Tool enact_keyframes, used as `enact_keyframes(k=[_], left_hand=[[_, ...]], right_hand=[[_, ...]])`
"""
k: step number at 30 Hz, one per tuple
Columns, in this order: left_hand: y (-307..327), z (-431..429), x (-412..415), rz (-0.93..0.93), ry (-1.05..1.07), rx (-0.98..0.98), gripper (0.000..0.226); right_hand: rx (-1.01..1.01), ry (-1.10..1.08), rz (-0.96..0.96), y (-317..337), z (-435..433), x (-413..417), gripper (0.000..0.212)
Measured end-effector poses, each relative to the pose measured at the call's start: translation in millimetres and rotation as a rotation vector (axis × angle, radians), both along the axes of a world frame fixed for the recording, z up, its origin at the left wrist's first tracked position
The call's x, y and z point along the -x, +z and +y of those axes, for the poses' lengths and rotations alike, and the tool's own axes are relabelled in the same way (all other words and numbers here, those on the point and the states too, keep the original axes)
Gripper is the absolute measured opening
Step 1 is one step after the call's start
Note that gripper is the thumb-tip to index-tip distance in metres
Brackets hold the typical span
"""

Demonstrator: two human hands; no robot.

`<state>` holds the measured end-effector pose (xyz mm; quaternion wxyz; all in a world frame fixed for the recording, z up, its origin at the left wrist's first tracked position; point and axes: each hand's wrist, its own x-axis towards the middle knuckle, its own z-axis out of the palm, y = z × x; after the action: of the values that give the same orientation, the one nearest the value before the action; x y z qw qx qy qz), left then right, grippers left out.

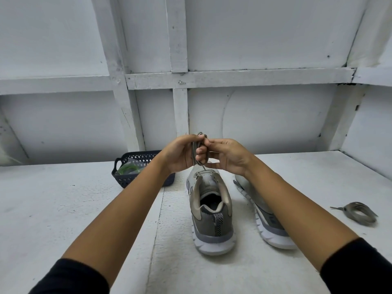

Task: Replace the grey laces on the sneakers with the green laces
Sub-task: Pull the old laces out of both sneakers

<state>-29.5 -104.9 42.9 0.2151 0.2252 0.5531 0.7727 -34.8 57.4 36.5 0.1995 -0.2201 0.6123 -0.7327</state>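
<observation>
Above the sneaker (210, 209), the grey lace (195, 150), judged limp and best held bunched, is gripped by curled fingers of the left hand (180, 154) and pinched by the right hand (227, 157).

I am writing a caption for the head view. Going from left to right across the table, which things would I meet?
Basket holding green laces → upright sneaker → sneaker on its side → coiled grey lace.

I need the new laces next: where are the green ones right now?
In the head view the green laces lie inside the dark basket on the table, left of the nearer sneaker.
</observation>
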Motion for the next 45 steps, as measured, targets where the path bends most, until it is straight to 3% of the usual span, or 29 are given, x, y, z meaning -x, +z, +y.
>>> enact_keyframes(k=[7,13,22,35,40,45], left_hand=[[-0.3,-5.7,-1.9,-0.002,0.101,0.015,0.032],[-5.9,-14.2,12.0,-0.06,0.481,0.022,0.015],[-12.6,22.0,19.5,0.064,0.657,0.166,0.016],[-9.1,161.5,4.0,0.098,0.524,0.31,0.02],[-10.9,227.9,-6.7,0.074,0.415,0.358,0.024],[-29.4,284.5,-19.0,0.086,0.438,0.416,0.024]], right_hand=[[-0.003,-0.04,-0.019,-4.1,-10.6,3.6,0.018],[-0.017,-0.273,-0.064,-4.7,-19.0,12.9,0.022],[0.157,-0.535,-0.136,-4.5,-14.3,13.0,0.022],[0.366,-0.753,-0.153,3.3,113.1,-14.1,0.024],[0.349,-0.779,-0.146,-1.5,181.9,-34.7,0.024],[0.217,-0.839,-0.123,-21.4,241.0,-47.2,0.023]])
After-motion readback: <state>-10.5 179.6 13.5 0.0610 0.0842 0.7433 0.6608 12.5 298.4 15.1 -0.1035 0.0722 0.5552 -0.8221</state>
